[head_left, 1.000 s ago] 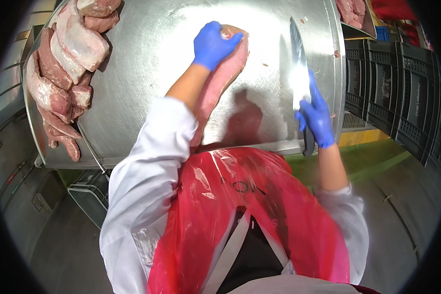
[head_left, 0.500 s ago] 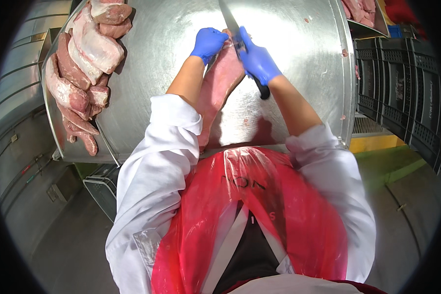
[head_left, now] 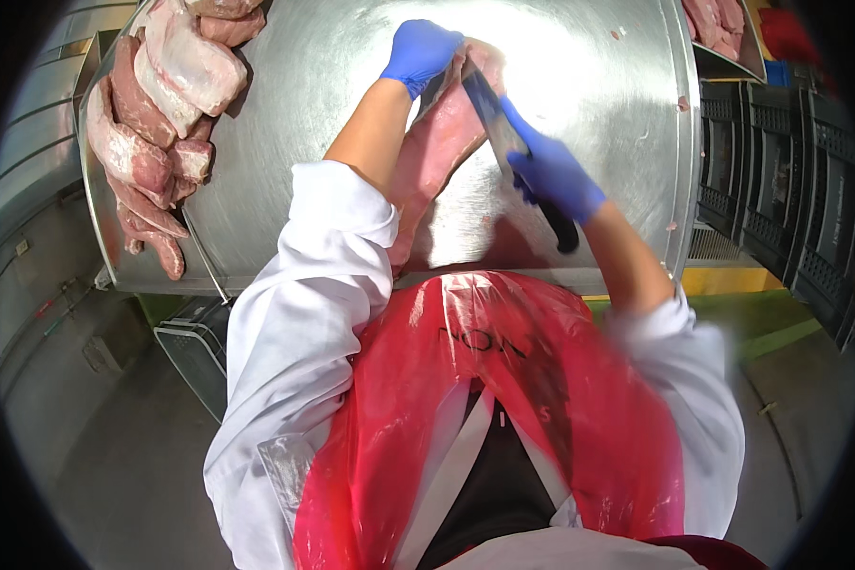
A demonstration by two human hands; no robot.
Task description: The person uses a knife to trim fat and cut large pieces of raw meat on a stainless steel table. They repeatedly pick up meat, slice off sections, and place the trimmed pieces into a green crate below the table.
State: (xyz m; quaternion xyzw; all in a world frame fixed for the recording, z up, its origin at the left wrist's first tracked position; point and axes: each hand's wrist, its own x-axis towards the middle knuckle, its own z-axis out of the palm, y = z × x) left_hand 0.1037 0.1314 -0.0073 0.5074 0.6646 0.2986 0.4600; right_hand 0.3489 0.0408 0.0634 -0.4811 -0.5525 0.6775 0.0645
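Head view: you stood in blue gloves at a shiny metal table (head_left: 290,176) and looked down on its top.
Meat slab (head_left: 435,142): long and pink, it lay on the table in front of you, slanting from the near edge toward the far part, its near end just beside your left sleeve (head_left: 299,247).
Left hand (head_left: 421,57): it was at the slab's far end, its fingers grasping the edge of the meat; the fingertips were too small to make out well.
Right hand (head_left: 554,173): its fingers were wrapped around the knife handle, the index finger stretched out alongside the blade.
Knife (head_left: 489,106): black-handled, it slanted up and to your left, its tip over the slab's far end; you could not tell how deep the edge sat.
Meat pile (head_left: 147,119): several pieces lay overlapping along the table's left side, well apart from your slab.
Dark crates (head_left: 769,180): they stood beyond the table's right edge.
Tray meat (head_left: 718,27): more pieces lay near the upper right corner.
Apron (head_left: 370,456): red and glossy, it covered your front.
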